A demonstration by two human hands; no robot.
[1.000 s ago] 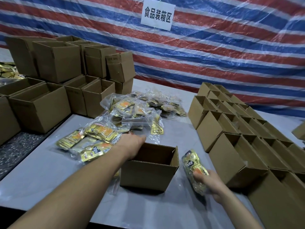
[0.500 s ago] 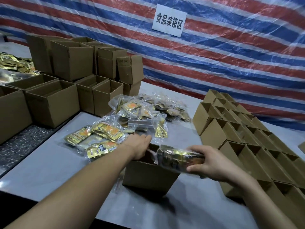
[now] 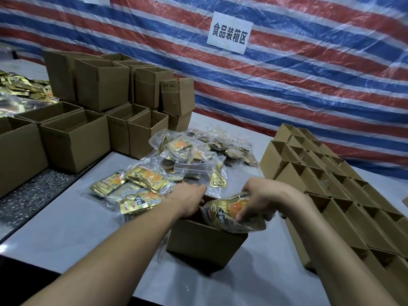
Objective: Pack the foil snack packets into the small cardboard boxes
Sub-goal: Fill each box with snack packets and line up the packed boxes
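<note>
A small open cardboard box [image 3: 203, 244] stands on the grey table in front of me. My right hand [image 3: 258, 199] grips a clear bag of gold foil snack packets [image 3: 229, 215] and holds it tilted over the box's mouth, partly inside. My left hand [image 3: 189, 199] rests on the box's far left rim, fingers over the edge. A heap of more bagged gold packets [image 3: 176, 168] lies on the table just behind the box.
Rows of small open boxes [image 3: 331, 184] line the right side of the table [image 3: 66, 221]. Bigger open cartons [image 3: 75, 138] are stacked at the left and back. More gold packets [image 3: 19, 87] lie far left. A striped tarp with a paper sign [image 3: 229, 33] hangs behind.
My right hand has carried the bag from the table at the box's right to over the box's opening and tipped it downward. My left hand stayed on the rim.
</note>
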